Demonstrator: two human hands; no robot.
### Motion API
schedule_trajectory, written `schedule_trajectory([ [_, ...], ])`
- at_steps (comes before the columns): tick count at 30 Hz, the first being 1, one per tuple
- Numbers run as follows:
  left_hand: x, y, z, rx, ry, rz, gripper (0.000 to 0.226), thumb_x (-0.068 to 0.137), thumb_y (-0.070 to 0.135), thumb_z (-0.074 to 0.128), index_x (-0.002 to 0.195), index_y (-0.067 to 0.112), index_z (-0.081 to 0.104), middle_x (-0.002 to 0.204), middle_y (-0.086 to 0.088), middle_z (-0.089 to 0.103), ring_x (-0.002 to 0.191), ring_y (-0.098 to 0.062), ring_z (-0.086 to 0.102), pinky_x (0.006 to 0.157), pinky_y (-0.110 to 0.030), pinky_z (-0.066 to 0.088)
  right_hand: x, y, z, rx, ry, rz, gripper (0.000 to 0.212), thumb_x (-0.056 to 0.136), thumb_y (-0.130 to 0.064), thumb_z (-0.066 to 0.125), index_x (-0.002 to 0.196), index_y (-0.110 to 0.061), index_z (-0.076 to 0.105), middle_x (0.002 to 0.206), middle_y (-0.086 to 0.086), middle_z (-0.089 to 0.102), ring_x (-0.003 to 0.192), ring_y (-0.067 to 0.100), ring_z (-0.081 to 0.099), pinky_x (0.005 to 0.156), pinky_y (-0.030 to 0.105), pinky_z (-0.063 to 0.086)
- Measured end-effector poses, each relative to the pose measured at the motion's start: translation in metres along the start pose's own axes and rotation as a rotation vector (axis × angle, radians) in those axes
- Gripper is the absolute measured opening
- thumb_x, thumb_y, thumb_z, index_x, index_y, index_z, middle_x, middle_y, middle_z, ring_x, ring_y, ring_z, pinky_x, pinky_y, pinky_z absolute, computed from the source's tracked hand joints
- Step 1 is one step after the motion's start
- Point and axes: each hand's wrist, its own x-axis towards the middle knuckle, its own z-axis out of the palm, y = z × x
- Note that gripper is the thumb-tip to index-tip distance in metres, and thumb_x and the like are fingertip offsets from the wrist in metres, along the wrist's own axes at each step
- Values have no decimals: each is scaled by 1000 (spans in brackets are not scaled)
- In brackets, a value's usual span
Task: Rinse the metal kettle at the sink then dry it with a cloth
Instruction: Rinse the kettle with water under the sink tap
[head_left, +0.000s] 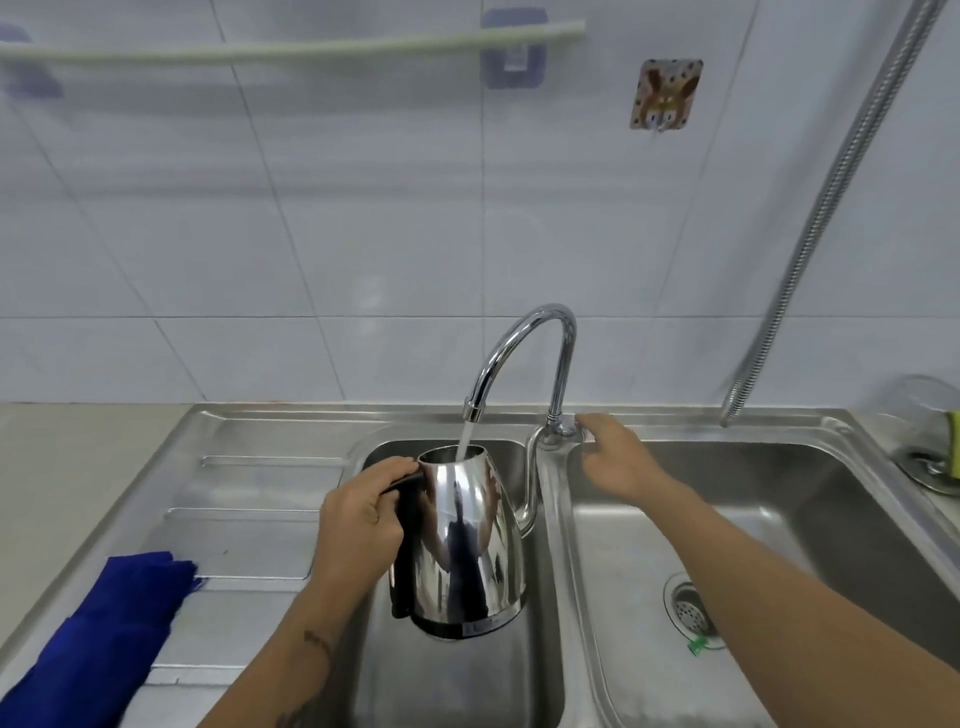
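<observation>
A shiny metal kettle (467, 540) with a thin curved spout and black handle hangs upright over the left sink basin (457, 675). My left hand (363, 519) is shut on its black handle. Water runs from the chrome tap (524, 353) straight into the kettle's open top. My right hand (613, 457) rests at the tap's base, fingers touching the handle there; how firmly it grips is unclear. A blue cloth (104, 639) lies folded on the draining board at the lower left.
The right basin (779, 519) has a round drain strainer (688, 608) with a green tag. A flexible metal hose (831, 197) hangs along the tiled wall at right. A rail (291, 47) and a sticker hook (665, 93) are fixed on the wall.
</observation>
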Motion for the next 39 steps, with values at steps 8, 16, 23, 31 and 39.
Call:
schedule_trajectory([
  [8, -4, -29, -26, -153, 21, -80, 57, 83, -16, 57, 103, 35, 74, 102, 37, 67, 101, 9, 63, 89, -9, 48, -36, -14, 39, 61, 140, -21, 68, 83, 8, 51, 148, -9, 41, 155, 10, 41, 146, 27, 34, 117, 23, 19],
  [16, 6, -30, -29, -273, -11, -72, 61, 84, -16, 58, 101, 40, 73, 104, 29, 70, 103, 6, 65, 89, -8, 47, -33, -20, 29, 309, 14, 223, 54, 89, 4, 50, 139, -16, 55, 137, 4, 61, 127, 24, 56, 106, 35, 44],
  [23, 15, -17, 0, -290, -60, -85, 59, 83, -14, 56, 101, 39, 73, 104, 30, 69, 104, 5, 64, 92, -13, 49, -43, -19, 40, 644, -328, 390, 30, 98, -4, 45, 121, -17, 60, 113, 18, 75, 102, 36, 73, 93, 50, 57],
  [31, 31, -8, 28, -250, -133, -145, 51, 82, -11, 56, 98, 33, 75, 95, 33, 68, 99, 10, 62, 92, -16, 51, -35, -11, 45, 927, -293, 456, 32, 97, 6, 39, 119, -4, 61, 93, 12, 77, 84, 32, 76, 70, 43, 62],
  [39, 35, -10, 33, -268, -126, -154, 63, 82, -11, 58, 89, 50, 72, 97, 32, 69, 98, 7, 63, 89, -13, 50, -34, -6, 46, 993, -251, 429, 33, 97, 7, 37, 119, -1, 60, 98, 18, 77, 92, 38, 75, 79, 53, 62],
])
